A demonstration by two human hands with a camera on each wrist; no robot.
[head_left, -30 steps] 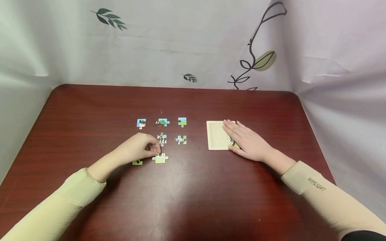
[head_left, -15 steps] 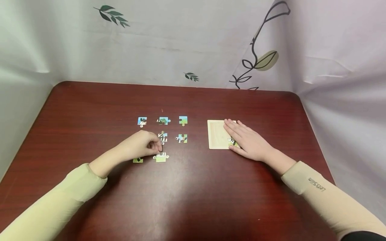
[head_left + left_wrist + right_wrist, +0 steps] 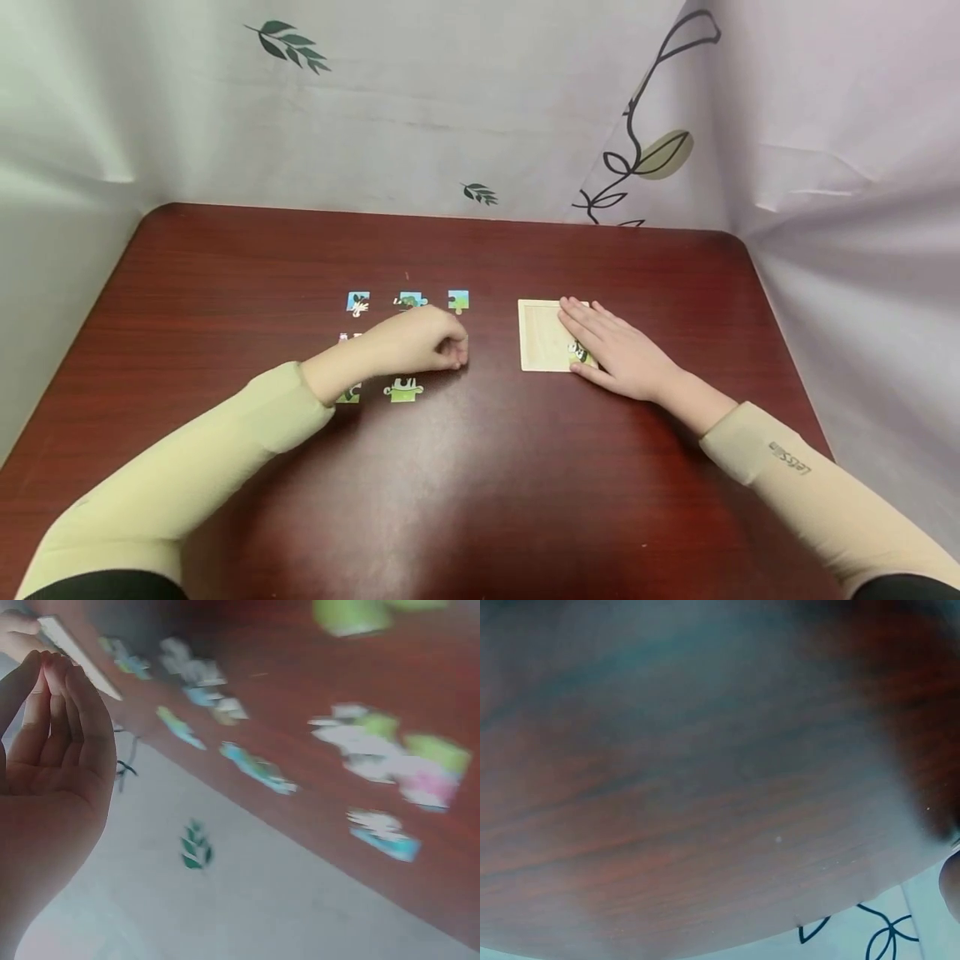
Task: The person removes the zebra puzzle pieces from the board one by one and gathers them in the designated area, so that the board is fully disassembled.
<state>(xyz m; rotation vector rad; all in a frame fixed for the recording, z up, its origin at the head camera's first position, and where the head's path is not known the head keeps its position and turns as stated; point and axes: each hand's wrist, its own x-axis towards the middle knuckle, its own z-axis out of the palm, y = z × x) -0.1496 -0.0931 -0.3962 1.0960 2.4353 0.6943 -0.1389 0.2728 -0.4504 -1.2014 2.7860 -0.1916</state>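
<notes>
My left hand (image 3: 422, 342) is over the middle row of jigsaw pieces, its fingers curled. In the left wrist view the fingertips (image 3: 54, 664) meet and no piece shows between them. Flat and with straight fingers, my right hand (image 3: 624, 354) rests on the right side of a square wooden puzzle tray (image 3: 534, 337). A panda puzzle piece (image 3: 576, 352) lies in the tray's lower right, partly under that hand. Loose jigsaw pieces on the table include a blue-and-green one (image 3: 458, 301), a zebra-leg one (image 3: 403, 390) and a blue-and-white one (image 3: 358, 303).
Another blue-topped piece (image 3: 410, 298) lies in the back row, and a green one (image 3: 348, 393) lies beside the left forearm. The reddish-brown table (image 3: 480, 500) has a pale curtain (image 3: 405, 100) with leaf prints behind it.
My left hand has moved right, from above the zebra-leg piece to near the right end of the middle row. The right hand stays on the tray.
</notes>
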